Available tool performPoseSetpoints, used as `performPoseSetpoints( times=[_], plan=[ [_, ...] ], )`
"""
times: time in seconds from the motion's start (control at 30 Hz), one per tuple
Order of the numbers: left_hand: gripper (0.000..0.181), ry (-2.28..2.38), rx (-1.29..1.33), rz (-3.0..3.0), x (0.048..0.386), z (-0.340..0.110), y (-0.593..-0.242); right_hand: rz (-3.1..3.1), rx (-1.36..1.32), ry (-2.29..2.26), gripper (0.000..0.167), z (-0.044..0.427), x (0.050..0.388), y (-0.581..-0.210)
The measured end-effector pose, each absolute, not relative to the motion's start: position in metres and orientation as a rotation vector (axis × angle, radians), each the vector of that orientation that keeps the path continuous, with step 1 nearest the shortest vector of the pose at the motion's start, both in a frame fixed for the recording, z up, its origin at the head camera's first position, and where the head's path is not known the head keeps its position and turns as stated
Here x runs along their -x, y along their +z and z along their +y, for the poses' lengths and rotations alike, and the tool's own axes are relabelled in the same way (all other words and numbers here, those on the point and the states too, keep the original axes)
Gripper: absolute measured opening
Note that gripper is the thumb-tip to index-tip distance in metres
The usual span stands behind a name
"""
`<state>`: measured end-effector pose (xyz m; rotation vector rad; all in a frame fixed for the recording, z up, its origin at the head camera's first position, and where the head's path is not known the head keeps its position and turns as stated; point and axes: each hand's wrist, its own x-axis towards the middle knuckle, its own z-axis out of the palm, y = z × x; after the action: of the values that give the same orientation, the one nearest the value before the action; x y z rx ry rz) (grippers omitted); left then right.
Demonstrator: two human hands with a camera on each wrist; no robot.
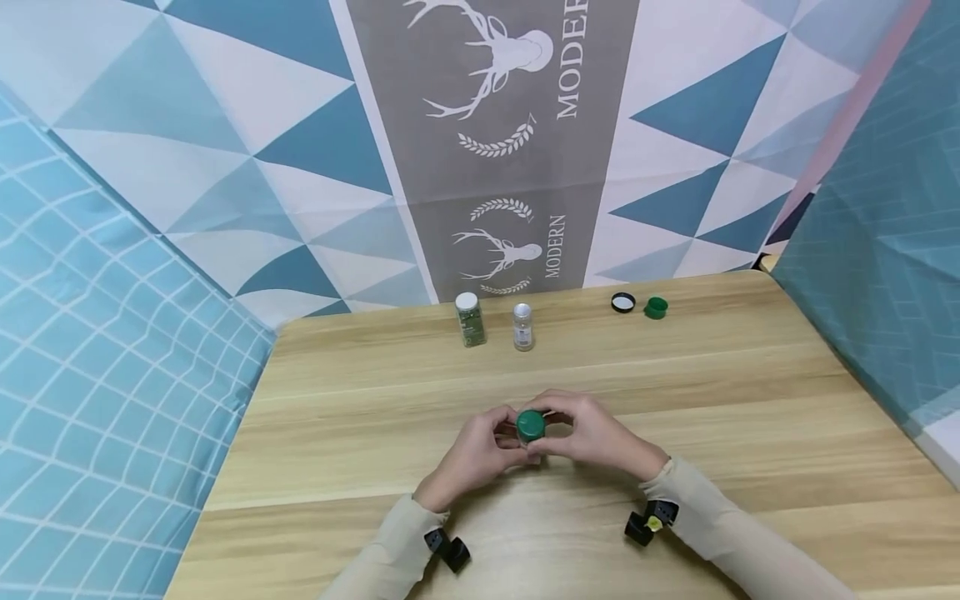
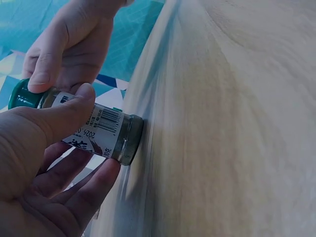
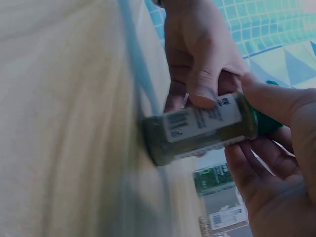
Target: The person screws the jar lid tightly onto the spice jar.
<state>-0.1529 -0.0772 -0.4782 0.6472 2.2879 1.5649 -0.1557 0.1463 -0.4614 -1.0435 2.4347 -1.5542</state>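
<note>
A glass jar with a green cap (image 1: pixel 531 425) and a white barcode label (image 2: pixel 106 121) stands upright on the wooden table, between both hands. The left hand (image 1: pixel 480 454) grips the jar's body, its thumb lying across the label in the left wrist view. Around the green cap (image 3: pixel 266 123) are the thumb and fingers of the right hand (image 1: pixel 588 433), pinching it at the jar's top. The right wrist view shows the jar's base (image 3: pixel 155 140) at the tabletop.
Toward the table's back edge stand a white-capped jar of green flakes (image 1: pixel 471 323) and a smaller white-capped jar (image 1: pixel 522 328). Right of them lie a black ring-shaped lid (image 1: pixel 623 302) and a green cap (image 1: pixel 656 307). Patterned cloth hangs behind the table (image 1: pixel 337 467).
</note>
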Motion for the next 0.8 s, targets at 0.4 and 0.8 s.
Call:
performPoseSetpoints(
  times=[0.4,0.8],
  plan=[
    [0.034,1.576,-0.637,2.348,0.155,-0.081,-0.478,2.425,0.993,-1.565,0.043,0.140,0.157,-0.462],
    [0.036,1.644,-0.589,2.331,0.158,-0.091,-0.477,2.482,1.020,-1.474,0.035,0.130,0.165,-0.460]
  ],
)
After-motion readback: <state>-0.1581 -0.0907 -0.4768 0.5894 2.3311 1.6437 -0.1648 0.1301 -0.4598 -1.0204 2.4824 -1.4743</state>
